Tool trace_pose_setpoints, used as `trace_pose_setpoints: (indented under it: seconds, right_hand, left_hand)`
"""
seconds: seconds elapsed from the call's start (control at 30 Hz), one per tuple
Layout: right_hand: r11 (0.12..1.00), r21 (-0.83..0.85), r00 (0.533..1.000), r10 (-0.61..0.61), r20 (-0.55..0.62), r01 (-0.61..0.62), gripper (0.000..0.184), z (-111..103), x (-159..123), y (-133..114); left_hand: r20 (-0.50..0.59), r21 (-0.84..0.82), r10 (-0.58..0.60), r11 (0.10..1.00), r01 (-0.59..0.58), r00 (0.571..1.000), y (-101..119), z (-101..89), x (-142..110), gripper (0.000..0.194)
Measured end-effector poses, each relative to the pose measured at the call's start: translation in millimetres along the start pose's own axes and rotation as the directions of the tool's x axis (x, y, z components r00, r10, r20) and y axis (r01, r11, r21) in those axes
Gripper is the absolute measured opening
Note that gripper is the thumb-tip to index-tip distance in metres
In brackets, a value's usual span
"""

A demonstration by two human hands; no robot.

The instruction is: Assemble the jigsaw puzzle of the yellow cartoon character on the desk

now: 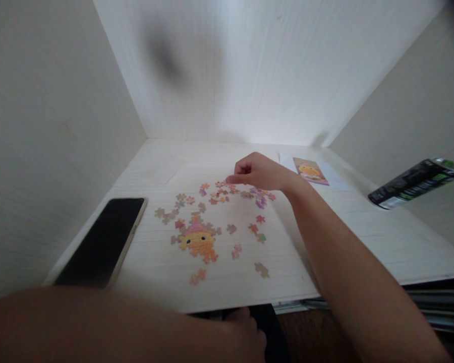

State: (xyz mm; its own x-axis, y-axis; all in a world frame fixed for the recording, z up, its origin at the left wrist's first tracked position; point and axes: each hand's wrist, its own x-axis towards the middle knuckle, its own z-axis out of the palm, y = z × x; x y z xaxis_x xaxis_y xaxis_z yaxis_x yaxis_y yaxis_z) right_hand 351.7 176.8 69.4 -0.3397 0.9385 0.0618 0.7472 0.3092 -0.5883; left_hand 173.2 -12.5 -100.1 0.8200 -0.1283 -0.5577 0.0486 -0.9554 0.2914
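My right hand (254,170) reaches over the far group of loose jigsaw puzzle pieces (223,193). Its thumb and forefinger are pinched together at the pieces; whatever lies between them is too small to make out. Nearer to me is a joined puzzle section (199,241) with a yellow face, two dark eyes and a pink hat. Loose pieces lie around it, among them a brownish one (262,269) and an orange one (197,276). My left hand (245,333) is below the table's front edge by dark cloth, fingers curled, its palm hidden.
On the left of the white table (155,287) lies a black-screened phone (102,239). A printed picture of a yellow character (310,171) lies on white paper at the back right. A dark can (414,184) stands near the right wall. White panels enclose the back and sides.
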Motion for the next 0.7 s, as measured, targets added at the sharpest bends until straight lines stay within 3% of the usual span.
trace_pose_setpoints:
  seconds: [0.1,0.2,0.33,0.43,0.6,0.7]
  right_hand:
    - [0.994,-0.076,0.98,0.064,-0.19,-0.08,0.051,-9,1,21]
    - [0.971,-0.132,0.951,0.159,-0.264,-0.199,0.049,-15,0,47]
    - [0.968,-0.119,0.974,0.214,-0.076,-0.221,0.026,-18,-6,66]
    - [0.977,-0.051,0.973,0.213,0.084,-0.209,0.023,-18,-9,65]
    - [0.983,0.013,0.941,0.172,0.293,-0.184,0.037,-17,-10,59]
    - [0.98,0.013,0.919,0.181,0.349,-0.198,0.033,-15,-8,57]
  left_hand:
    - [-0.022,0.005,0.0,1.0,0.0,1.0,-2,1.0,0,0.018]
    - [0.001,0.067,0.046,0.997,-0.046,0.999,-3,-6.2,-4,0.022]
    - [0.106,0.119,0.054,0.991,-0.067,0.993,-1,-23.2,-11,0.026]
    - [0.121,0.123,0.066,0.989,-0.081,0.99,0,-27.2,-12,0.024]
    - [-0.001,0.131,0.09,0.987,-0.089,0.996,-2,-10.1,-4,0.022]
    - [-0.056,0.105,0.087,0.991,-0.081,0.995,-4,-5.8,0,0.019]
